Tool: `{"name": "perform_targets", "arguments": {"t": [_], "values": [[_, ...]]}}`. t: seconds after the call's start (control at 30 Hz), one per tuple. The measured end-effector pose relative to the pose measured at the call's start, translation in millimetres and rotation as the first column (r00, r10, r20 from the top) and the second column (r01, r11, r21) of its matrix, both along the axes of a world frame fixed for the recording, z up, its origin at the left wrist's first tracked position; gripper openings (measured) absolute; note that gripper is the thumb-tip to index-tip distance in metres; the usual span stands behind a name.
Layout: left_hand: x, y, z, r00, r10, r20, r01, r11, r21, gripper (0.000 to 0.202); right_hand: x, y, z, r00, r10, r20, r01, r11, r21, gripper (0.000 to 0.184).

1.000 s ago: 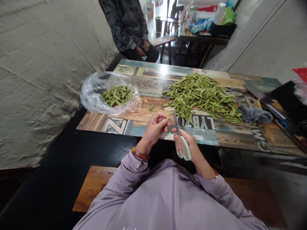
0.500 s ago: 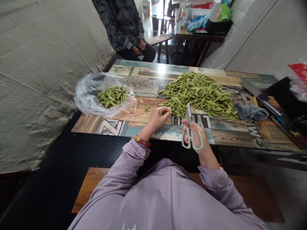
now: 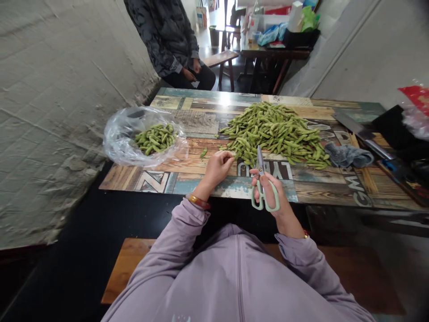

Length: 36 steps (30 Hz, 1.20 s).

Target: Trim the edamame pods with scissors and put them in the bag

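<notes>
My right hand point(image 3: 271, 197) grips a pair of pale green scissors point(image 3: 263, 188), blades pointing up toward a big heap of green bean pods point(image 3: 275, 132) on the patterned table point(image 3: 187, 183). My left hand point(image 3: 217, 166) rests at the near edge of that heap, fingers curled and pinched on a pod I can barely make out. A single loose pod point(image 3: 203, 153) lies just left of that hand. Further left, a clear plastic bag point(image 3: 127, 138) holds a small pile of pods point(image 3: 154, 137).
A grey cloth point(image 3: 348, 155), a cleaver point(image 3: 363, 133) and dark containers lie at the table's right. Another person in a dark patterned jacket point(image 3: 167, 36) sits beyond the far end. A rough wall runs along the left. A wooden bench point(image 3: 127, 268) is under me.
The scissors swung from beside my left hand to the right and upright. My left hand moved forward to the edge of the pod heap.
</notes>
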State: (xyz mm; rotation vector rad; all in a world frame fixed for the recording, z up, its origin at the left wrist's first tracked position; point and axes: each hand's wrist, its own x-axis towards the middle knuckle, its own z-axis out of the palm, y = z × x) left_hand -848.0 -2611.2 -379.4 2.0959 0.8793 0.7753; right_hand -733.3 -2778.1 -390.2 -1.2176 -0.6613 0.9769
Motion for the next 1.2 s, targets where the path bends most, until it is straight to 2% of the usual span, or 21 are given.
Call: {"name": "perform_targets", "arguments": {"t": [0.07, 0.1, 0.17, 0.23, 0.27, 0.33, 0.43, 0.57, 0.67, 0.9, 1.03, 1.2], "values": [[-4.4, -1.2, 2.3, 0.975, -0.021, 0.221, 0.079, 0.963, -0.257, 0.015, -0.4, 0.1, 0.4, 1.000, 0.003, 0.004, -0.003, 1.000, -0.005, 0.050], [-6.6, -2.8, 4.0, 0.951, -0.017, 0.310, 0.142, 0.912, -0.384, 0.019, -0.6, 0.2, 0.7, 1.000, 0.005, 0.006, -0.005, 1.000, -0.010, 0.050], [-10.0, -6.8, 7.1, 0.900, 0.014, 0.435, 0.264, 0.777, -0.572, 0.029, -0.9, 0.3, 1.3, 1.000, 0.011, 0.012, -0.011, 1.000, -0.017, 0.051], [-12.2, -9.9, 8.5, 0.859, 0.063, 0.508, 0.344, 0.663, -0.665, 0.036, -0.7, 0.3, 1.3, 1.000, 0.015, 0.024, -0.014, 1.000, -0.023, 0.051], [-12.8, -10.8, 8.4, 0.843, 0.091, 0.531, 0.366, 0.626, -0.689, 0.037, -0.4, 0.2, 1.0, 0.999, 0.017, 0.032, -0.016, 1.000, -0.024, 0.051], [-13.5, -11.5, 6.9, 0.819, 0.149, 0.555, 0.379, 0.586, -0.716, 0.037, 0.8, -0.4, -0.1, 0.998, 0.031, 0.050, -0.030, 0.999, -0.029, 0.051], [-14.0, -12.0, 4.4, 0.802, 0.214, 0.557, 0.363, 0.565, -0.741, 0.040, 2.6, -1.9, -1.3, 0.987, 0.116, 0.109, -0.111, 0.993, -0.046, 0.051], [-15.0, -14.6, 4.9, 0.787, 0.238, 0.570, 0.365, 0.565, -0.740, 0.035, -0.6, -1.4, 2.8, 0.919, 0.271, 0.285, -0.250, 0.962, -0.107, 0.050], [-15.3, -17.2, 6.0, 0.789, 0.204, 0.579, 0.375, 0.586, -0.718, 0.034, -7.3, 2.6, 7.8, 0.886, 0.329, 0.327, -0.302, 0.944, -0.131, 0.047], [-12.4, -22.9, -1.6, 0.847, 0.117, 0.519, 0.282, 0.729, -0.624, 0.028, -15.0, 7.3, 7.9, 0.899, 0.312, 0.308, -0.294, 0.950, -0.106, 0.048], [-9.6, -27.5, -0.9, 0.885, 0.056, 0.462, 0.226, 0.816, -0.532, 0.022, -15.6, 8.1, 7.3, 0.928, 0.260, 0.266, -0.238, 0.965, -0.115, 0.047], [-8.1, -31.6, -1.4, 0.922, -0.067, 0.382, 0.239, 0.875, -0.421, 0.016, -17.0, 10.5, 10.0, 0.950, 0.215, 0.225, -0.186, 0.972, -0.142, 0.044]]}}
